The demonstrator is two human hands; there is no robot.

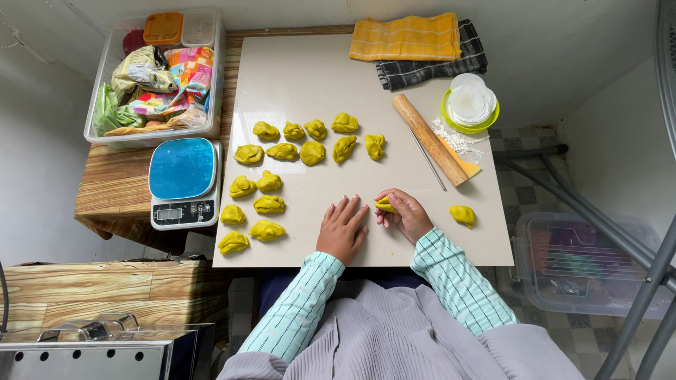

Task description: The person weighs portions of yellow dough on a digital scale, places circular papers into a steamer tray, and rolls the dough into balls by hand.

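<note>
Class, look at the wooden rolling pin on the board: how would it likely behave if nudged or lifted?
The rolling pin is a plain cylinder lying flat on the board, so a sideways nudge would probably roll it. It looks like solid wood, so likely stiff and fairly heavy.

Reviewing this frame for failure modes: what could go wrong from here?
1. The lone dough piece lies near the board's right edge; a sweep of the right hand, which pinches a dough piece, might knock it off.
2. The rolling pin lies slanted beside a thin rod; either might roll.
3. The left hand rests flat and could smear residue.
</note>
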